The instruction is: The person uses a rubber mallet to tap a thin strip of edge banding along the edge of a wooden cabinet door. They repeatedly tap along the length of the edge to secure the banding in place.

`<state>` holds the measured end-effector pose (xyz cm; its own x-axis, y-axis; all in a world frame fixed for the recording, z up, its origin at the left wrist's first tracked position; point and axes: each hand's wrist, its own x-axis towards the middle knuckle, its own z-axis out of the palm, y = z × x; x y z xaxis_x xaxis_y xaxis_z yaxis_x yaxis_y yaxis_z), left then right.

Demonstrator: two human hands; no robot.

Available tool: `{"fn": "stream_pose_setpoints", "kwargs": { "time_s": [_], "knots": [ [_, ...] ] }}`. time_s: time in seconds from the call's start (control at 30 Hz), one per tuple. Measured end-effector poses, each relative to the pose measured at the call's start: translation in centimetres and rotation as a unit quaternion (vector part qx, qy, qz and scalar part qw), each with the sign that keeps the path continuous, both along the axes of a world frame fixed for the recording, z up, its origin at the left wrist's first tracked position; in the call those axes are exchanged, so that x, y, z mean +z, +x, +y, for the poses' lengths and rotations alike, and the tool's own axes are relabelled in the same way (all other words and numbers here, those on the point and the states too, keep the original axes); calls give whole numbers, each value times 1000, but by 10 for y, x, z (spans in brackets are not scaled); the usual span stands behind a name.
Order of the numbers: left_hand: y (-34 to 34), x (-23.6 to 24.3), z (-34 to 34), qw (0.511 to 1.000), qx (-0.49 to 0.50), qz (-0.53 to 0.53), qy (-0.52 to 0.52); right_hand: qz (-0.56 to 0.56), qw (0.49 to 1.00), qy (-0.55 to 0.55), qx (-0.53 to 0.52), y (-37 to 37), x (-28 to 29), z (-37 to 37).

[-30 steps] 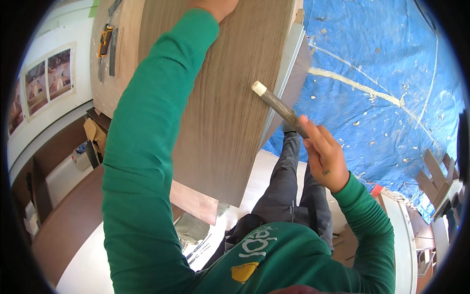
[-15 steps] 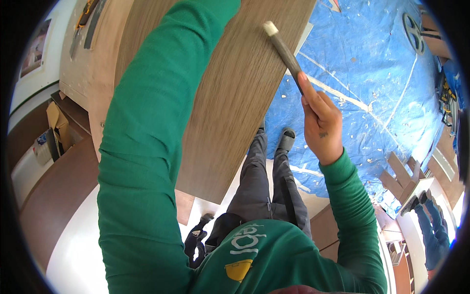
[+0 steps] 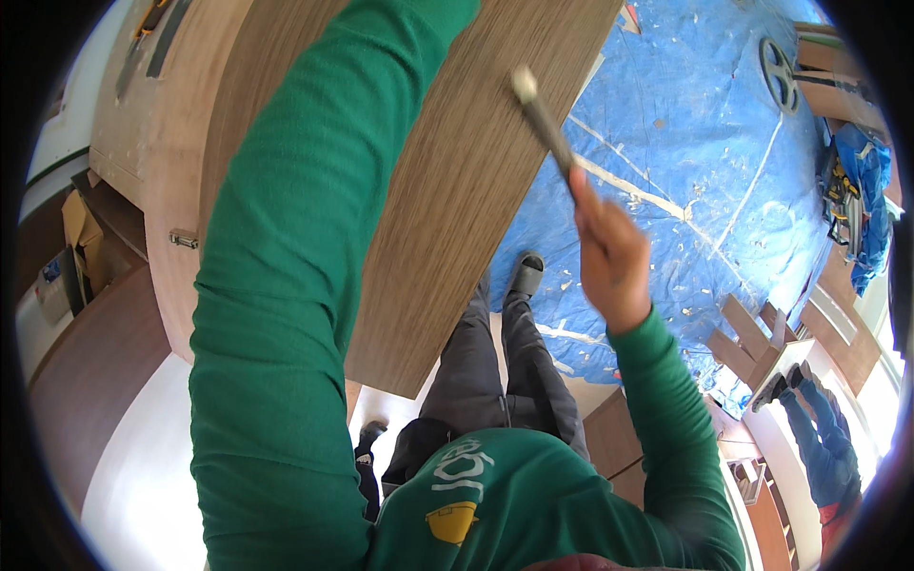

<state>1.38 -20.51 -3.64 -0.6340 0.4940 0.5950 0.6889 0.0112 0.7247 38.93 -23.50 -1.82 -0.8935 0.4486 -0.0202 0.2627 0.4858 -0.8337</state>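
My right hand (image 3: 614,262) is closed around a dark stick with a pale, blunt tip (image 3: 548,131). The stick slants up and to the left, its tip over a long brown wood-grained board (image 3: 476,190); whether tip and board touch, I cannot tell. Slight motion blur covers the hand and stick. My left arm (image 3: 286,247), in a green sleeve, stretches across the board toward the upper edge of the picture. The left hand itself lies outside the view.
A blue tarp (image 3: 666,124) with scattered scraps covers the floor at right. Wood offcuts (image 3: 747,328) stand beyond it, near a person in blue trousers (image 3: 814,433). A metal hinge (image 3: 184,239) sits on a panel at left, and a yellow-black tool (image 3: 148,24) is farther up.
My right hand and the stick have come slightly down. My view has shifted, so the tarp and the other person appear farther left. The left arm keeps nearly the same pose.
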Motion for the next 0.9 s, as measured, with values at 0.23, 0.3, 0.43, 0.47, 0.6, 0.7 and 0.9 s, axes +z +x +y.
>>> {"fn": "stream_pose_setpoints", "kwargs": {
  "time_s": [0.23, 0.3, 0.43, 0.47, 0.6, 0.7, 0.9],
  "knots": [
    [-2, -2, 0, 999, 4, -25, 28, 48, 998, 34, -13, -15, -16, 4],
    [3, -4, 6, 998, -6, -47, 27, 89, 995, -8, -50, -50, -17, 21],
    [-3, -5, -5, 1000, 11, -25, 10, 43, 998, 34, -38, -19, -8, 6],
    [-8, -6, -7, 1000, 12, -5, 12, 21, 999, 22, -27, 3, -5, -5],
    [5, 3, -2, 997, 5, -71, 33, 33, 999, 12, -27, 11, -8, -11],
    [4, -2, 4, 996, 1, -76, 49, 51, 998, 1, -29, -52, -3, 20],
    [-3, -3, -5, 996, 4, -60, 63, 13, 1000, 16, -18, 0, 1, -9]
  ]
}}
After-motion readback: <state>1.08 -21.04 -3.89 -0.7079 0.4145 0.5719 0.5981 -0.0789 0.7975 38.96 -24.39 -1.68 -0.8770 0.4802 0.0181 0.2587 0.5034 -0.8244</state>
